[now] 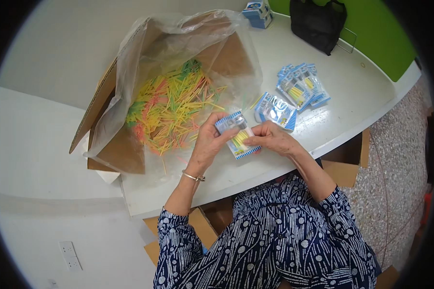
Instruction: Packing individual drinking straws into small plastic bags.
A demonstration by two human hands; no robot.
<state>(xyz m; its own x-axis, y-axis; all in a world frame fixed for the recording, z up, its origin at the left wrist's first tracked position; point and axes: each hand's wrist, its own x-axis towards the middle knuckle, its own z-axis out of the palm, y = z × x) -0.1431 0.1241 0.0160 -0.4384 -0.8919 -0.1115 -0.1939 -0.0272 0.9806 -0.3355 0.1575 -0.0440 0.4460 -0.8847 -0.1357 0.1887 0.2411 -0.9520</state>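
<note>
Between my two hands is a small clear plastic packet (238, 141) with blue-striped ends and several yellow sticks showing inside. My left hand (211, 139) grips its left side, thumb across the front. On its right side, my right hand (274, 138) pinches the packet with thumb and fingers. Just beyond my right hand lies a stack of flat blue-and-white packets (276, 111). Behind that stack, filled packets (296, 87) with yellow sticks lie fanned over each other. Left of my hands, a cardboard box lined with clear plastic holds a heap of thin yellow, green and pink sticks (173, 108).
The white table (342, 123) has a curved right edge. At its back stand small blue-and-white boxes (258, 13) and a black bag (318, 24) against a green panel. Open cardboard boxes (345, 166) sit below the table edge. A wall socket (70, 256) is at lower left.
</note>
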